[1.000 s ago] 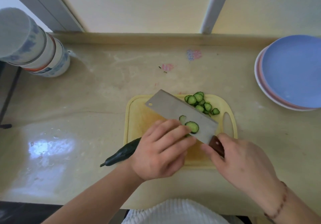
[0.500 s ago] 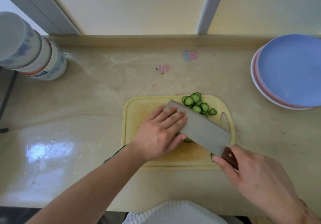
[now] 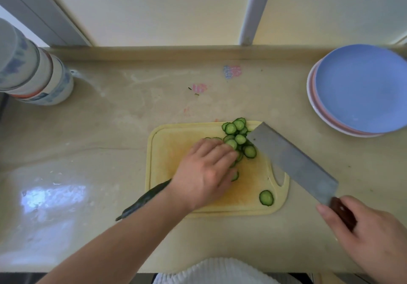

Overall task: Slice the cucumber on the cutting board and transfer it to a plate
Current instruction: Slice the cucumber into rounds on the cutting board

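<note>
A yellow cutting board (image 3: 167, 149) lies on the counter in front of me. Several cucumber slices (image 3: 239, 137) are heaped at its far right corner, and one slice (image 3: 266, 197) lies alone near its front right corner. The uncut dark end of the cucumber (image 3: 143, 201) pokes out from under my left wrist, off the board's left edge. My left hand (image 3: 207, 173) rests palm down on the board, fingertips against the heap. My right hand (image 3: 370, 237) grips the brown handle of a cleaver (image 3: 293, 162), whose blade lies across the board's right edge.
A stack of plates, blue on top (image 3: 361, 90), sits at the far right of the counter. Stacked blue-and-white bowls (image 3: 33, 74) stand at the far left. A raised ledge (image 3: 176, 51) and a wall close the back. My white garment (image 3: 218, 270) is at the front edge.
My left hand slid along the board from over the cucumber to the heap of slices. The cleaver moved right, off the cucumber to the board's right edge. One slice now lies alone at front right.
</note>
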`<state>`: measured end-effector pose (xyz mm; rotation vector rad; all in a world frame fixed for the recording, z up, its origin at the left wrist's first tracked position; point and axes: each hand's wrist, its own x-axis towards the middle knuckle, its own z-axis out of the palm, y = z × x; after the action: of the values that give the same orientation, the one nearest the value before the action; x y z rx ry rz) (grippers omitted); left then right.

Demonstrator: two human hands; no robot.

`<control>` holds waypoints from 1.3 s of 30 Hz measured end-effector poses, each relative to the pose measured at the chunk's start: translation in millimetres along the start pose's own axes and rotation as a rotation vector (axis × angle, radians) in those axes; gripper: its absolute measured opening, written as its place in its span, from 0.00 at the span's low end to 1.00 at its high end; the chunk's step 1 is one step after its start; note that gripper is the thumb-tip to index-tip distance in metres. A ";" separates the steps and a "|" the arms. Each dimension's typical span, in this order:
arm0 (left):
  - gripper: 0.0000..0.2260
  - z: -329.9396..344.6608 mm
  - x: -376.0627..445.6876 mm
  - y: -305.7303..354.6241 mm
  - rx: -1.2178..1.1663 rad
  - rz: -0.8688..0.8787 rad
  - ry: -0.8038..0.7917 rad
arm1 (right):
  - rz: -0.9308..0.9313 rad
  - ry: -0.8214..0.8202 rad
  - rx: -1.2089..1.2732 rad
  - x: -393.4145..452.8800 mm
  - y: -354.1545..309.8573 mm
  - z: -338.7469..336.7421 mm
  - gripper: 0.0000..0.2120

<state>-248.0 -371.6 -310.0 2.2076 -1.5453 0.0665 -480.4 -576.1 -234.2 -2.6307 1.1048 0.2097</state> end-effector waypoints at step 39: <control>0.08 30.2 26.6 36.9 0.028 0.122 -0.095 | 0.054 -0.069 0.208 3.9 -5.7 22.0 0.30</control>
<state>-277.8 -416.8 -317.5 2.1646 -1.7399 0.0207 -474.1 -568.1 -254.9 -2.3951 1.1118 0.1844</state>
